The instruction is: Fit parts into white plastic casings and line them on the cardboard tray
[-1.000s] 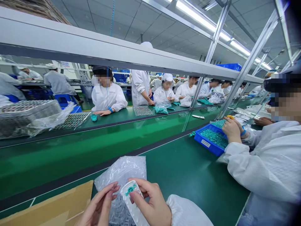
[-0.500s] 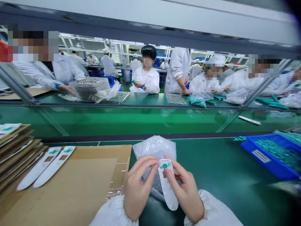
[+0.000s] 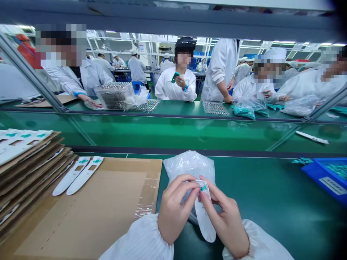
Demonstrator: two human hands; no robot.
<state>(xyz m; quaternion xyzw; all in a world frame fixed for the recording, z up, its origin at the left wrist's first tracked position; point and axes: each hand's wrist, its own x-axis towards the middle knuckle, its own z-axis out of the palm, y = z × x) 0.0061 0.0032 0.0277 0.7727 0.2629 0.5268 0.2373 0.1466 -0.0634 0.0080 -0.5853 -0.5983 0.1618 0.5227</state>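
Both my hands hold one long white plastic shell (image 3: 204, 220) with a small teal rubber pad (image 3: 203, 188) at its top end. My left hand (image 3: 176, 207) pinches the top from the left, and my right hand (image 3: 223, 218) grips it from the right with a thumb pressed by the teal pad. Under the hands lies a clear plastic bag (image 3: 191, 166) of small parts on the green bench. Two finished white shells (image 3: 78, 175) lie side by side on a cardboard sheet (image 3: 89, 213) to my left.
A stack of cardboard layers carrying more white shells (image 3: 24, 159) stands at the far left. A blue bin of teal parts (image 3: 326, 178) sits at the right. A green conveyor (image 3: 173, 131) runs across; several workers in white coats sit beyond it with trays and bags.
My view swung left and then steadied, bringing the cardboard and its shells into sight. My fingers have closed in over the teal pad at the shell's top.
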